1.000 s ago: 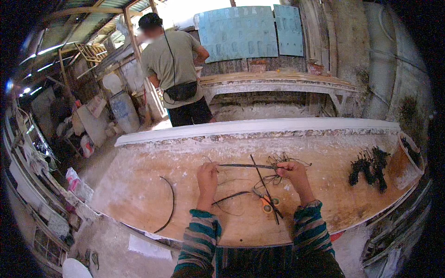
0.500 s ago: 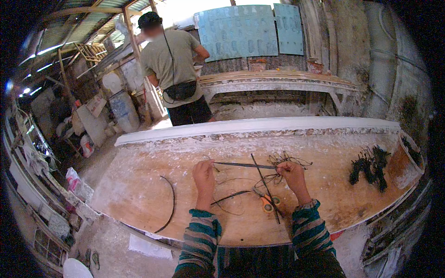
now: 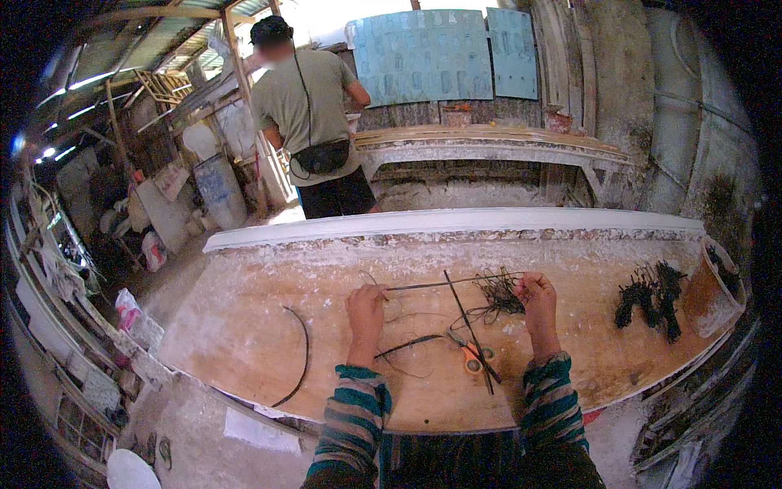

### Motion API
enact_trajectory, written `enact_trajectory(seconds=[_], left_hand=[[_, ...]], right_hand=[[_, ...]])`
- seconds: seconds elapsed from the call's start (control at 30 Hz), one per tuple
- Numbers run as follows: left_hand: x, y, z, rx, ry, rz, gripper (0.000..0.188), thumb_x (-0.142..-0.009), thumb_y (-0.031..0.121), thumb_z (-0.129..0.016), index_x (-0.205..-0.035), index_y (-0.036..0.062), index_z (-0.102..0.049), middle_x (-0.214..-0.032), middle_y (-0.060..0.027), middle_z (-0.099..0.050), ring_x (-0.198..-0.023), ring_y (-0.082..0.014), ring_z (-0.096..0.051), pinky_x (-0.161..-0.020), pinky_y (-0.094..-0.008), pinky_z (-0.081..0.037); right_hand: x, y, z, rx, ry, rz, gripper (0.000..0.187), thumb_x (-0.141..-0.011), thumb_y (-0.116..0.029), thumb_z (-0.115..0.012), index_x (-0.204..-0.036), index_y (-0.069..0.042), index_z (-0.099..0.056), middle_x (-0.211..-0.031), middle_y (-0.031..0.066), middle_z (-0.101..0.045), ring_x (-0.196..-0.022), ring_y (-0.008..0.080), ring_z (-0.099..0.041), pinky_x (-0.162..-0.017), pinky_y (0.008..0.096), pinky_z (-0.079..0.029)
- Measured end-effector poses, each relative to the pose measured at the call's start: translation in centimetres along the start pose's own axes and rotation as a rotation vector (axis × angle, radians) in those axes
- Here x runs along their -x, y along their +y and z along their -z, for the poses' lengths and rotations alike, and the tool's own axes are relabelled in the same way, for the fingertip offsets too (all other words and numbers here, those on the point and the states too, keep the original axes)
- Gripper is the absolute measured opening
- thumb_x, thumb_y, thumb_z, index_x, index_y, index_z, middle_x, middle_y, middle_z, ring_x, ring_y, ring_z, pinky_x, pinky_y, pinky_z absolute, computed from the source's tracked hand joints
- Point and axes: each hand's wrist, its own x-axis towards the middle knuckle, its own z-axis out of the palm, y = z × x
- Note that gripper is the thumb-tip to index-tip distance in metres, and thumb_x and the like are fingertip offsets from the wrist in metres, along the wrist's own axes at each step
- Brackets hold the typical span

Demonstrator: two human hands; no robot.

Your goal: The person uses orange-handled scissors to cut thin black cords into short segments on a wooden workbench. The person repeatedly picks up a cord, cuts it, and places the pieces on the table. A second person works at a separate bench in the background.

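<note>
Between my two hands a thin black strip (image 3: 423, 285) is drawn straight above the wooden tabletop. My left hand (image 3: 366, 319) pinches its left end. My right hand (image 3: 538, 303) pinches it near the other end, beside a tangle of thin black cord (image 3: 495, 298) on the table. Below the held strip lie scissors with orange handles (image 3: 472, 359), partly crossed by a long dark strip (image 3: 466, 319). A shorter black strip (image 3: 410, 345) lies left of the scissors. Farther left a curved black strip (image 3: 306, 350) lies on the wood.
Bunches of black strands (image 3: 649, 300) lie at the table's right, next to a tipped, dusty bucket (image 3: 707, 295). A white raised ledge (image 3: 456, 222) runs along the table's far edge. Beyond it a person (image 3: 314, 106) stands facing away by a long bench (image 3: 489, 147).
My right hand has moved right and slightly up, and my left hand slightly right, widening the gap between them. The held strip now looks thinner and longer.
</note>
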Motion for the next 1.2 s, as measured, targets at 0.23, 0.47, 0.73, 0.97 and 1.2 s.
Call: enact_trajectory(seconds=[0.23,0.47,0.73,0.97,1.2], left_hand=[[0.5,-0.4,-0.9,-0.106,-0.107,0.053,0.012,-0.074,0.017,-0.06,-0.083,0.0114,-0.067,-0.081,-0.0085,-0.062,-0.078,-0.0289,-0.056,-0.072,-0.0398,-0.04],[1.5,1.5,-2.0,0.232,-0.137,0.182,0.015,-0.076,0.019,-0.064,-0.083,0.0054,-0.066,-0.078,-0.0089,-0.062,-0.07,-0.0208,-0.057,-0.062,-0.0329,-0.044],[2.7,7.5,-2.3,0.929,-0.502,0.633,0.011,-0.082,0.012,-0.061,-0.087,0.0017,-0.059,-0.077,-0.0037,-0.062,-0.066,-0.0115,-0.057,-0.059,-0.022,-0.044],[3.3,8.6,-2.6,1.219,-0.502,0.673,0.009,-0.083,0.013,-0.059,-0.08,0.0062,-0.055,-0.079,-0.0018,-0.059,-0.07,-0.0089,-0.054,-0.063,-0.0225,-0.044],[3.0,9.1,-1.9,1.167,-0.44,0.743,0.008,-0.079,0.005,-0.053,-0.084,0.0004,-0.058,-0.082,-0.0056,-0.062,-0.074,-0.0136,-0.058,-0.068,-0.0252,-0.047]], right_hand=[[0.2,0.0,0.1,-0.274,-0.032,-0.08,0.001,-0.085,-0.008,-0.054,-0.084,-0.008,-0.055,-0.087,0.0078,-0.062,-0.079,0.0173,-0.062,-0.076,0.0315,-0.052],[1.0,1.5,-1.2,-0.349,-0.097,-0.031,0.001,-0.085,-0.008,-0.055,-0.084,-0.007,-0.054,-0.089,0.0088,-0.062,-0.082,0.0185,-0.062,-0.08,0.0314,-0.051],[3.7,2.5,-4.1,-0.103,-0.183,-0.19,0.005,-0.083,-0.008,-0.057,-0.081,-0.004,-0.054,-0.085,0.0063,-0.06,-0.08,0.0159,-0.059,-0.079,0.0279,-0.048],[5.0,4.0,-4.4,0.264,-0.372,-0.196,0.004,-0.081,-0.005,-0.06,-0.083,-0.003,-0.058,-0.082,0.0049,-0.061,-0.076,0.0115,-0.057,-0.07,0.0239,-0.045],[5.8,3.8,-5.1,0.396,-0.413,-0.149,0.008,-0.078,-0.005,-0.063,-0.084,-0.001,-0.06,-0.082,0.0042,-0.062,-0.075,0.0096,-0.056,-0.069,0.0226,-0.044]])
